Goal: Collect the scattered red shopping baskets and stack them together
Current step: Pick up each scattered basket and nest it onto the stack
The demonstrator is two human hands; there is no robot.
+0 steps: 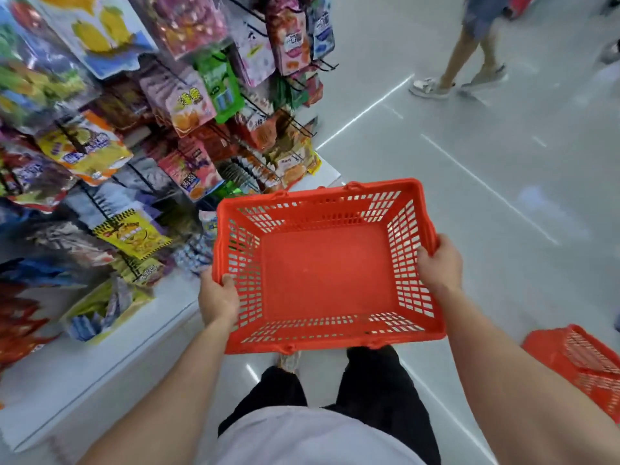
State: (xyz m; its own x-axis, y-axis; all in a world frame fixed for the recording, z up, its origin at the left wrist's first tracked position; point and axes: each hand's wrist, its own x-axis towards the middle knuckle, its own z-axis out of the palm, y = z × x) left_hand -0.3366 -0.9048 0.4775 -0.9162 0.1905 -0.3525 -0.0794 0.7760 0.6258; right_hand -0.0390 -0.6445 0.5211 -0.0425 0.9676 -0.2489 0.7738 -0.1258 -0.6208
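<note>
I hold an empty red shopping basket (327,266) level in front of my waist, above the grey floor. My left hand (218,298) grips its left rim and my right hand (437,263) grips its right rim. Its handles are folded down along the long sides. A second red basket (583,364) lies on the floor at the lower right, beside my right forearm, partly cut off by the frame edge.
A snack rack (141,129) with hanging bags stands close on my left on a white base (84,364). Another person's legs (469,62) walk across the aisle ahead at upper right. Grey floor (469,196) stretches ahead and to the right.
</note>
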